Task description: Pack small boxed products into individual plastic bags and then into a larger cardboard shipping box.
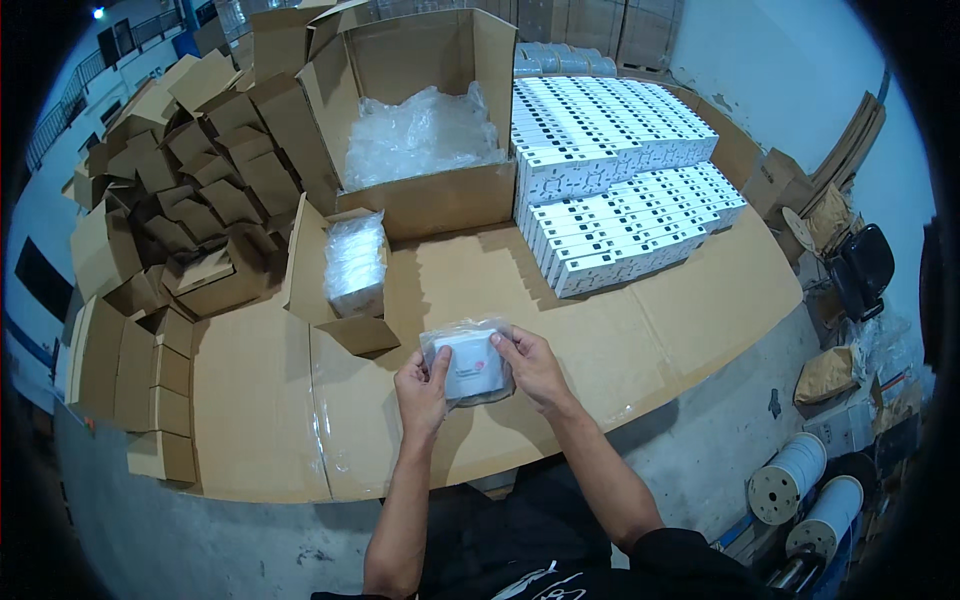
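Observation:
Between my two hands I hold a small flat white packet in a clear plastic bag (470, 366), above the cardboard-covered table. My left hand (424, 388) grips its left side, thumb on top. On the opposite edge my right hand (532, 366) closes with its thumb pressed on the front. Just beyond my left hand stands an open small cardboard box (366, 334), with a row of clear-wrapped packets (355, 262) inside it. Behind that, a large open carton (440, 200) holds a heap of clear plastic bags (425, 135).
Rows of white boxes (620, 180) are stacked at the back right of the table (480, 270). Many open cardboard boxes (215, 180) pile up on the left, with several more (130, 370) along the left edge. Cable spools (790, 478) stand on the floor at right.

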{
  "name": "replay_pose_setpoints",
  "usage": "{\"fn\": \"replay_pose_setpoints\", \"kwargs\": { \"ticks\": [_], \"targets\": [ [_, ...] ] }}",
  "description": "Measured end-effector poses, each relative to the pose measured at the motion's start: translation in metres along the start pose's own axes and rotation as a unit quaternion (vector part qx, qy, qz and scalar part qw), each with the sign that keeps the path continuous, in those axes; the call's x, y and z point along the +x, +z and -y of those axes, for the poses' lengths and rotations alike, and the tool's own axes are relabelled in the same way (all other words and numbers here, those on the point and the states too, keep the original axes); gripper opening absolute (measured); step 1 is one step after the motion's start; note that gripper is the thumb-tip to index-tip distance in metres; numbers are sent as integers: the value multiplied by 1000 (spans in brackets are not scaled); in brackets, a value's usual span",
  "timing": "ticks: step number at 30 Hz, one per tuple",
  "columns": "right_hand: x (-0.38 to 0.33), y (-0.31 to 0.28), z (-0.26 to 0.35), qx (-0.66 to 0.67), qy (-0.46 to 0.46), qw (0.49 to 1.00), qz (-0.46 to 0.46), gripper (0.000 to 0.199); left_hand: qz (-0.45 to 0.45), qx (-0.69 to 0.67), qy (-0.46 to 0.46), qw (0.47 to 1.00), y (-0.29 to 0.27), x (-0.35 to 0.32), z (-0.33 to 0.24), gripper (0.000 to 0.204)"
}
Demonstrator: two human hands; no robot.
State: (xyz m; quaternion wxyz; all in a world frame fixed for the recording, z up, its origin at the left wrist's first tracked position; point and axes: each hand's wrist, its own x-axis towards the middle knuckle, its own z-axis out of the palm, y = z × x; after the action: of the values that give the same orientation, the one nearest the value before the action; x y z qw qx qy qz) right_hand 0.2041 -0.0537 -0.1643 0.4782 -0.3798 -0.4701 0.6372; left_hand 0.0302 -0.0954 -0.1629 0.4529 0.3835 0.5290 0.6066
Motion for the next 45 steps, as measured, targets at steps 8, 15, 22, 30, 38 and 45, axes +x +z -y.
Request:
{"fn": "replay_pose_setpoints", "kwargs": {
  "ticks": [8, 15, 22, 30, 38, 45],
  "targets": [
    [-1, 7, -2, 73, -10, 997, -2, 28, -23, -9, 4, 1000, 8, -1, -10, 26],
    [-8, 8, 23, 56, -18, 998, -20, 27, 11, -131, 3, 991, 6, -1, -17, 25],
    [-10, 6, 33, 1, -43, 999, -3, 27, 13, -128, 42, 991, 9, 1, -23, 29],
    [-18, -3, 26, -24, -27, 998, 43, 27, 86, 10, -1, 996, -5, -5, -15, 25],
    [-19, -13, 45, -152, -97, 979, 97, 8, 105, 54, 50, 992, -16, -8, -23, 8],
    [-12, -4, 25, -56, -25, 998, 15, 11, -33, -47, -25, 998, 3, -11, -16, 11]
  ]
}}
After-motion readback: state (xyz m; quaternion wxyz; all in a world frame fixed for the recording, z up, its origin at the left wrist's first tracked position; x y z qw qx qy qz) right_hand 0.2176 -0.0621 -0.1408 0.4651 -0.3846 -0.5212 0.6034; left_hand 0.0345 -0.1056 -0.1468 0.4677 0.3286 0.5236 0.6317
